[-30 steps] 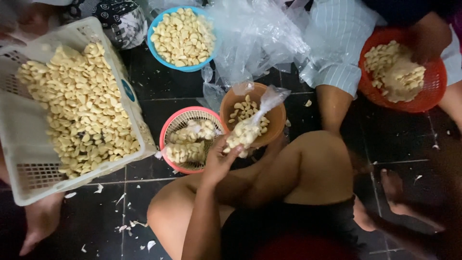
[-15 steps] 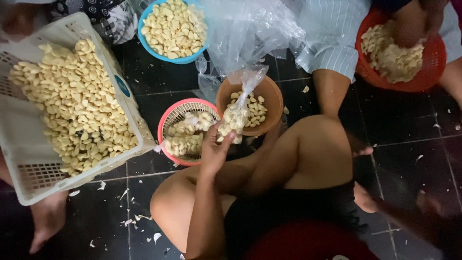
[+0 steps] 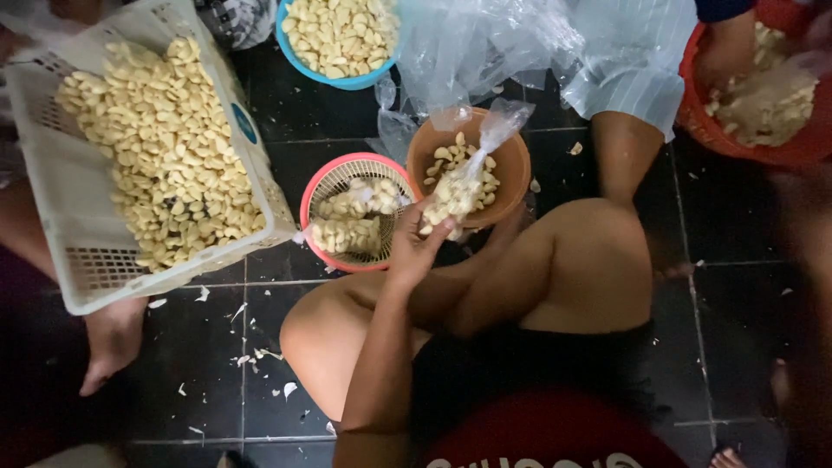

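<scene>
The white plastic crate (image 3: 78, 217), the largest thing here, lies tilted with its open side up and is heaped with peeled garlic cloves (image 3: 156, 147); tipped that way, the pile stays banked against its lower wall. All other places are given from this crate. Beyond its far right corner stands a blue bowl (image 3: 299, 52), also full of cloves, and to the right of that a loose sheet of clear plastic (image 3: 485, 43) is bunched on the dark tiled floor (image 3: 217, 364). At the far right of the scene, well apart from the crate, another person's hand (image 3: 724, 48) reaches into a red basket (image 3: 780, 147) of cloves.

Just beside the crate's lower right corner sits a pink mesh basket (image 3: 316, 195) holding filled bags, and touching that basket on its right is an orange bowl (image 3: 511, 156). Over the orange bowl the left hand (image 3: 414, 247) grips a small clear bag of cloves (image 3: 459, 186), fingers closed round its lower part, the neck pointing up so that, as I judge, nothing spills. The right hand is hidden behind the raised knee; I cannot tell its state.
</scene>
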